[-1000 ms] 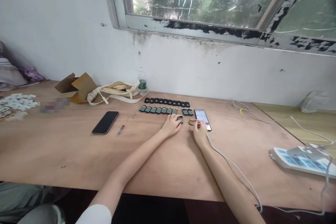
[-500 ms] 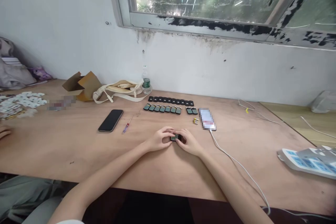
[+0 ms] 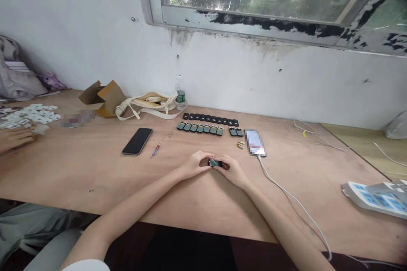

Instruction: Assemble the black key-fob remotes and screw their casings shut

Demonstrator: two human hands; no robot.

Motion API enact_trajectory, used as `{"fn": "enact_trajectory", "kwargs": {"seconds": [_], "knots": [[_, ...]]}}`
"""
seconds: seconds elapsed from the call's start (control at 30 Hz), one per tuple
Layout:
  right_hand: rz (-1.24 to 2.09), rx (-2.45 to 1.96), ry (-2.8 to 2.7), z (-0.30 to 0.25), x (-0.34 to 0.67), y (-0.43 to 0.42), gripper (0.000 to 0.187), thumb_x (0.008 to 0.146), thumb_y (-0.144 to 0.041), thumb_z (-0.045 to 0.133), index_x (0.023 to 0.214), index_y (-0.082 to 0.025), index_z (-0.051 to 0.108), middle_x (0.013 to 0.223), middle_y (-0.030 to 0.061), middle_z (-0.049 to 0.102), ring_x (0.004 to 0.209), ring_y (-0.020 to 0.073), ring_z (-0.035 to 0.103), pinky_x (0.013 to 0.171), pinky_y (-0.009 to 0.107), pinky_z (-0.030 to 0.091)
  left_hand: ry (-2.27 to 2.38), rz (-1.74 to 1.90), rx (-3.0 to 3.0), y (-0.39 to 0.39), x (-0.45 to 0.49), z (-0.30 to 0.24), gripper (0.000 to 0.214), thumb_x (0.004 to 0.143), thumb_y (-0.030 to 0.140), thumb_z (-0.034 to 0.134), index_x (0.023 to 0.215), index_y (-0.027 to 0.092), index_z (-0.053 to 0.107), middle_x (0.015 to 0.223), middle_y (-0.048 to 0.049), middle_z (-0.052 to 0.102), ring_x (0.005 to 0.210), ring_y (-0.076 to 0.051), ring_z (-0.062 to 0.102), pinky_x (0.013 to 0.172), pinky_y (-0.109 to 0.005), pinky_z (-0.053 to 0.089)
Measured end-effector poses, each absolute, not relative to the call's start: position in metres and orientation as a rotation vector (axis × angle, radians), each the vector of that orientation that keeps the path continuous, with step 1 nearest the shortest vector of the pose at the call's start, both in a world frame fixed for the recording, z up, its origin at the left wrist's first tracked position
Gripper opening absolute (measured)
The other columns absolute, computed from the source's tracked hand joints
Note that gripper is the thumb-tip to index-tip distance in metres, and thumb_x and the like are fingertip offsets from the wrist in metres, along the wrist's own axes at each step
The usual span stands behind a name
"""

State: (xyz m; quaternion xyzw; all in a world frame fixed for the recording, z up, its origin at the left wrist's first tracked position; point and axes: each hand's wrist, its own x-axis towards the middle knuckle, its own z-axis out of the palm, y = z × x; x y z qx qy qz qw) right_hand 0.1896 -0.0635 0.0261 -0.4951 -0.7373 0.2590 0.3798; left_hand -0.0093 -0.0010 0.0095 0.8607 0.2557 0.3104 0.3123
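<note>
My left hand (image 3: 196,165) and my right hand (image 3: 234,171) meet over the table, fingers closed on a small black device (image 3: 214,163) with a grey-green face. Fingertips cover its edges on both sides. Beyond them lies a row of similar devices with grey-green faces (image 3: 200,128), and two more such devices (image 3: 236,132) sit apart to the right. Behind that row is a line of black covers (image 3: 208,118). A few small batteries (image 3: 241,145) rest to the right, near my right hand. Left of my hands lies a screwdriver (image 3: 156,150) with a red and purple handle.
A black phone (image 3: 137,141) lies left, and a lit phone (image 3: 255,142) with a white cable lies right. Farther back are a cardboard box (image 3: 111,97), a cream bag (image 3: 152,103) and a water bottle (image 3: 180,97). A power strip (image 3: 375,199) sits at right. Another person's hand (image 3: 17,137) is far left.
Both hands keep hold of the device, and their fingers have shifted slightly around it. The other person's hand has come farther into view at left. The whole view has shifted a little.
</note>
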Motion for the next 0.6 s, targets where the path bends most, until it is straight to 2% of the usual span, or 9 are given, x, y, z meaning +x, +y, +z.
{"fn": "enact_trajectory", "kwargs": {"seconds": [0.13,0.33,0.6], "knots": [[0.685,-1.259,-1.811,0.025,0.193,-0.061,0.021,0.088,-0.032,0.055,0.102,-0.029,0.070,0.108,0.0040,0.068,0.097,0.0217,0.063,0.085,0.035,0.051,0.703,0.822,2.246,0.000,-0.010,0.007,0.036,0.082,0.030,0.065,0.117,0.023,0.059,0.117,-0.0045,0.064,0.107,-0.020,0.058,0.094,-0.033,0.045],[0.555,-1.242,-1.941,0.016,0.195,-0.060,0.023,0.090,-0.030,0.052,0.104,-0.030,0.070,0.113,0.0050,0.065,0.104,0.0238,0.059,0.093,0.042,0.048,0.769,0.826,2.192,0.001,-0.009,0.001,0.048,0.080,0.032,0.067,0.124,0.020,0.053,0.115,-0.0073,0.064,0.107,-0.021,0.059,0.094,-0.034,0.047],[0.459,-1.165,-2.071,0.016,0.194,-0.061,0.027,0.093,-0.028,0.047,0.109,-0.033,0.068,0.115,0.0040,0.064,0.107,0.0239,0.056,0.093,0.044,0.047,0.734,0.816,2.227,0.002,-0.009,0.001,0.039,0.082,0.029,0.065,0.119,0.021,0.056,0.121,-0.0075,0.062,0.111,-0.022,0.057,0.097,-0.036,0.045]]}}
